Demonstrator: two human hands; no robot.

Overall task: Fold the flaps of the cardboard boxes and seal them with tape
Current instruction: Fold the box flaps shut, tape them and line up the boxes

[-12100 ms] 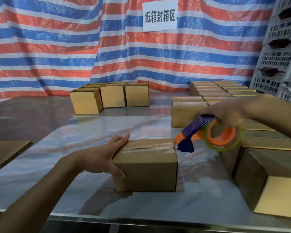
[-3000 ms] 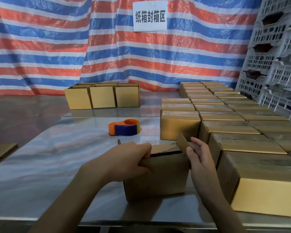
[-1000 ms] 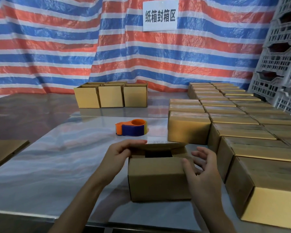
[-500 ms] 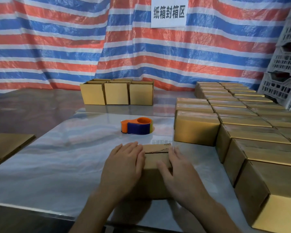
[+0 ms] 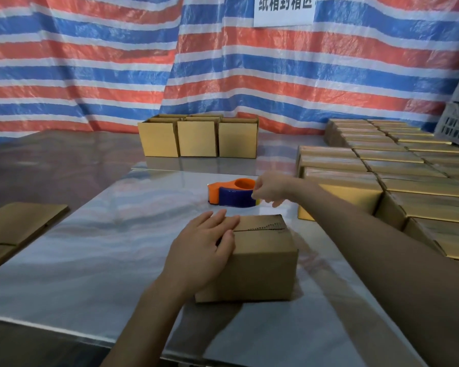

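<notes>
Findings: the cardboard box [image 5: 260,271] stands near centre on the table [image 5: 90,260]. Its flaps are folded shut and its top seam [image 5: 263,228] carries no tape.

The left hand [image 5: 204,247] lies flat on the left part of the box top, fingers straight, pressing the flaps down.

The right hand [image 5: 270,188] is at the right end of the tape dispenser [image 5: 231,194], which lies just beyond the box. Its fingers curl at the rim. Whether they grip it cannot be told.

Risks:
- The right half of the seam is unheld, so those flaps could spring up before taping.
- A loose hold could drop the dispenser.
- Uneven pressing could slide the box on the glossy surface, skewing the tape line.
</notes>
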